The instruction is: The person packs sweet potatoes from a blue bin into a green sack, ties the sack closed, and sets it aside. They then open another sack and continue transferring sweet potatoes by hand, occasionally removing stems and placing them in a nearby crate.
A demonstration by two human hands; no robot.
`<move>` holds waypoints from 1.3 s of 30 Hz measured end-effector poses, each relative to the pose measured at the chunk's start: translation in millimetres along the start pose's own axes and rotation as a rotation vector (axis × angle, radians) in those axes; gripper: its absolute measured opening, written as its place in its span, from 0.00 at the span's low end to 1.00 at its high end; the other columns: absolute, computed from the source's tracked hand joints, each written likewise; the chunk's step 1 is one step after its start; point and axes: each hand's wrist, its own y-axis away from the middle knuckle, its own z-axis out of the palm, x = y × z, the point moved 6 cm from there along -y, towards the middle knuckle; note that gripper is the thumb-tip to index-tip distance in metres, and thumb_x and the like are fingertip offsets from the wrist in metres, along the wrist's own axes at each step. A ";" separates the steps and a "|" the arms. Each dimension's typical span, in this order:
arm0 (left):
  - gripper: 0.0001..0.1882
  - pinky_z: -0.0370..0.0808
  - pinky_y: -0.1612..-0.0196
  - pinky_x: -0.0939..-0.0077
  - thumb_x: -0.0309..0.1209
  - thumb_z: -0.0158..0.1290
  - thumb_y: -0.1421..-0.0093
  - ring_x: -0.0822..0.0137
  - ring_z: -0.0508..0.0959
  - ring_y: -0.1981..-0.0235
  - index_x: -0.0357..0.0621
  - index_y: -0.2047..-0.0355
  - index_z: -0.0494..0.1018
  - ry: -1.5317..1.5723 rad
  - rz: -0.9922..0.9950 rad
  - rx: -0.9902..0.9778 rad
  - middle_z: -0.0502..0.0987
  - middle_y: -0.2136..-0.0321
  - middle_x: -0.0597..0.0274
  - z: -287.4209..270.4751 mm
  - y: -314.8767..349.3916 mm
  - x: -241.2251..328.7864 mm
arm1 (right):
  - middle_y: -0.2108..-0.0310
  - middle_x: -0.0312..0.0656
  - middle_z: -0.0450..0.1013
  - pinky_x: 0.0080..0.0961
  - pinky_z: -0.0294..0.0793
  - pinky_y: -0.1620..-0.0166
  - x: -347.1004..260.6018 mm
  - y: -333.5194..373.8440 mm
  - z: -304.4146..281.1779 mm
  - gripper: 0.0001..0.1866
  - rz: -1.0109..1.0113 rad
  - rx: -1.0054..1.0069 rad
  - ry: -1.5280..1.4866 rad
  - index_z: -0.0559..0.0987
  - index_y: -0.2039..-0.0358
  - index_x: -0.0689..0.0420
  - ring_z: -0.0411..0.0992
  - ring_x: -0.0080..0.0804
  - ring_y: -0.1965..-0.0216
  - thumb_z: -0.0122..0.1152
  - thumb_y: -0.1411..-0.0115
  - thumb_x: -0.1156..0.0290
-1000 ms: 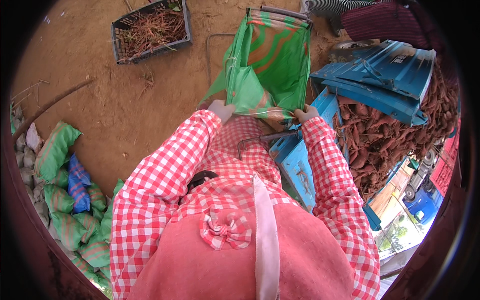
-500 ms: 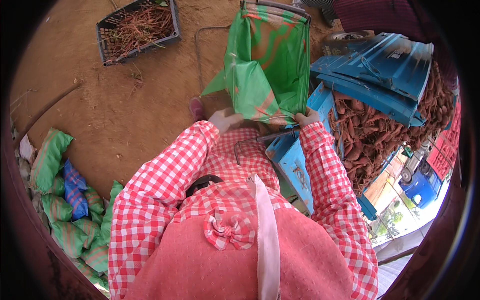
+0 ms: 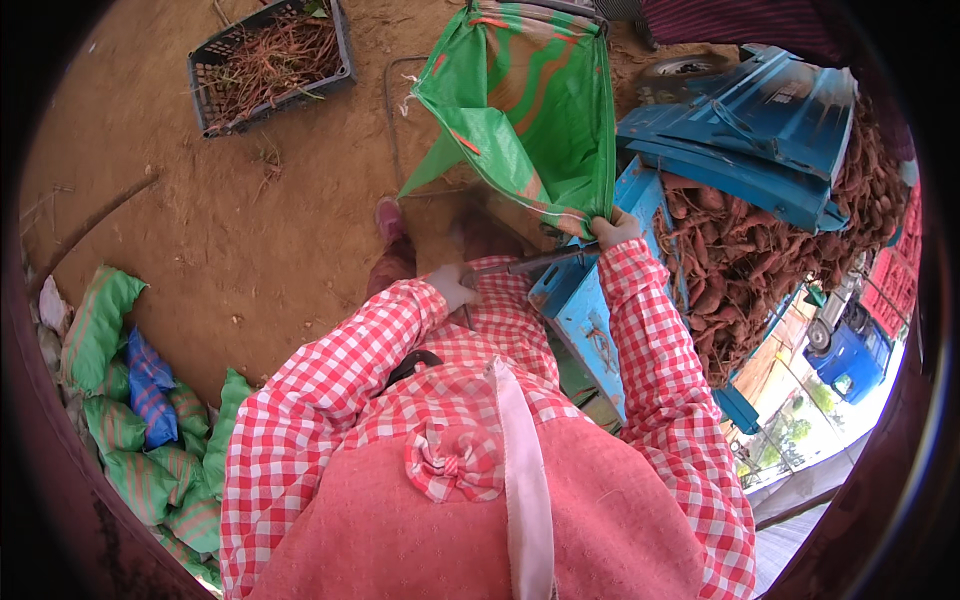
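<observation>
A green woven sack [image 3: 560, 110] with orange stripes hangs with its mouth held wide, its far edge on a metal frame. My right hand [image 3: 615, 228] is closed on the sack's near right corner, beside a dark metal bar [image 3: 550, 258]. My left hand [image 3: 454, 287] is off the sack, in front of my lap, with its fingers closed around the bent left end of that bar. The sack's near left edge hangs loose.
At right, a blue metal container [image 3: 730, 140] is heaped with reddish sweet potatoes [image 3: 715, 270]. A black crate [image 3: 348, 72] of roots stands at far left. Filled green sacks [image 3: 105, 330] and a blue sack [image 3: 150, 385] lie at left. Another person's dark striped sleeve [image 3: 740, 25] shows at top right.
My left hand has let go of the sack's near edge and moved down to the metal bar. That edge has swung up and left. My right hand keeps its corner.
</observation>
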 end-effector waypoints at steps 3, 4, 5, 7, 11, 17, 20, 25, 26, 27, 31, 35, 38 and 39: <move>0.19 0.74 0.62 0.67 0.35 0.63 0.51 0.62 0.80 0.64 0.38 0.61 0.74 -0.140 0.015 0.094 0.79 0.67 0.53 -3.8 4.6 6.1 | 0.74 0.39 0.78 0.24 0.74 0.76 1.6 2.0 -8.6 0.15 0.062 0.013 0.004 0.82 0.61 0.61 0.75 0.25 0.77 0.54 0.48 0.73; 0.19 0.74 0.61 0.66 0.34 0.63 0.51 0.59 0.80 0.62 0.39 0.60 0.73 -0.222 0.084 0.172 0.79 0.67 0.53 -7.3 5.8 11.0 | 0.73 0.40 0.78 0.24 0.76 0.76 0.9 4.6 -12.4 0.15 0.086 0.022 0.056 0.81 0.60 0.61 0.76 0.25 0.76 0.54 0.47 0.72; 0.20 0.74 0.59 0.64 0.33 0.62 0.51 0.57 0.80 0.61 0.40 0.59 0.72 -0.305 0.157 0.250 0.79 0.67 0.53 -10.8 5.9 16.0 | 0.73 0.39 0.78 0.24 0.76 0.75 -0.4 7.1 -14.1 0.15 0.090 0.025 0.049 0.81 0.60 0.61 0.76 0.26 0.77 0.54 0.47 0.72; 0.22 0.73 0.57 0.62 0.32 0.62 0.51 0.54 0.79 0.60 0.41 0.56 0.71 -0.410 0.280 0.345 0.79 0.66 0.53 -15.3 5.4 22.3 | 0.72 0.39 0.78 0.24 0.77 0.75 -5.4 13.7 -17.2 0.16 0.086 0.056 0.049 0.81 0.59 0.61 0.75 0.26 0.77 0.54 0.47 0.72; 0.22 0.72 0.58 0.60 0.29 0.59 0.50 0.54 0.79 0.62 0.46 0.55 0.67 -0.641 0.500 0.431 0.79 0.67 0.55 -22.4 5.8 32.2 | 0.72 0.39 0.78 0.24 0.77 0.75 -16.8 25.5 -10.5 0.17 0.069 0.061 0.037 0.81 0.58 0.61 0.75 0.26 0.76 0.53 0.47 0.71; 0.22 0.69 0.55 0.60 0.27 0.58 0.52 0.59 0.76 0.55 0.52 0.54 0.69 -1.237 0.745 0.472 0.76 0.61 0.61 -18.5 23.6 54.4 | 0.69 0.42 0.78 0.22 0.76 0.78 -24.7 26.9 -6.0 0.17 0.067 0.045 0.056 0.79 0.55 0.63 0.76 0.27 0.77 0.53 0.44 0.73; 0.22 0.68 0.53 0.60 0.28 0.58 0.52 0.58 0.75 0.52 0.51 0.54 0.70 -1.118 0.692 0.456 0.75 0.60 0.61 -19.5 30.9 59.0 | 0.69 0.41 0.78 0.22 0.76 0.78 -19.0 23.9 -6.1 0.16 0.102 0.036 0.048 0.79 0.55 0.63 0.76 0.27 0.77 0.53 0.44 0.73; 0.21 0.70 0.52 0.61 0.28 0.59 0.52 0.55 0.74 0.53 0.47 0.55 0.72 -0.880 0.586 0.481 0.74 0.59 0.55 -27.2 22.1 49.8 | 0.72 0.39 0.79 0.24 0.75 0.78 -9.3 19.4 4.3 0.16 0.113 -0.018 0.078 0.81 0.57 0.59 0.75 0.26 0.77 0.56 0.45 0.71; 0.22 0.70 0.52 0.62 0.28 0.59 0.52 0.54 0.75 0.53 0.46 0.55 0.71 -0.826 0.557 0.433 0.73 0.59 0.54 -28.0 16.7 43.5 | 0.73 0.38 0.78 0.24 0.75 0.78 -7.8 20.5 4.6 0.16 0.127 -0.017 0.089 0.81 0.56 0.58 0.75 0.25 0.78 0.58 0.45 0.69; 0.22 0.71 0.52 0.62 0.28 0.59 0.53 0.53 0.75 0.54 0.46 0.55 0.71 -0.767 0.547 0.405 0.73 0.59 0.53 -29.4 12.2 38.2 | 0.73 0.38 0.78 0.22 0.74 0.78 -8.4 21.6 4.1 0.15 0.112 -0.011 0.096 0.81 0.57 0.59 0.74 0.25 0.79 0.59 0.44 0.69; 0.19 0.72 0.53 0.62 0.31 0.59 0.52 0.53 0.75 0.53 0.46 0.58 0.73 -0.562 0.447 0.321 0.73 0.58 0.54 -39.1 0.5 19.5 | 0.72 0.39 0.78 0.20 0.71 0.79 -10.2 24.3 -5.2 0.17 0.116 -0.002 0.139 0.79 0.55 0.62 0.73 0.23 0.80 0.63 0.43 0.67; 0.28 0.73 0.53 0.68 0.35 0.65 0.53 0.57 0.76 0.56 0.43 0.50 0.73 -0.330 0.363 0.141 0.74 0.58 0.53 -54.0 13.6 24.5 | 0.68 0.41 0.79 0.20 0.72 0.76 -5.4 19.3 -8.2 0.19 0.147 -0.048 0.243 0.78 0.53 0.63 0.75 0.23 0.75 0.64 0.43 0.67; 0.37 0.71 0.49 0.71 0.40 0.65 0.48 0.60 0.76 0.54 0.40 0.42 0.65 0.266 0.558 0.140 0.75 0.53 0.52 -71.7 21.2 69.3 | 0.70 0.42 0.79 0.25 0.75 0.70 -7.1 18.0 -1.7 0.17 -0.060 0.022 0.285 0.80 0.57 0.60 0.75 0.27 0.73 0.64 0.45 0.64; 0.38 0.72 0.49 0.69 0.42 0.64 0.47 0.59 0.75 0.52 0.36 0.42 0.63 0.464 0.609 0.154 0.74 0.51 0.50 -76.0 19.8 86.0 | 0.71 0.42 0.78 0.27 0.75 0.68 -6.0 20.0 0.9 0.16 -0.106 0.075 0.313 0.81 0.59 0.58 0.75 0.29 0.73 0.63 0.45 0.63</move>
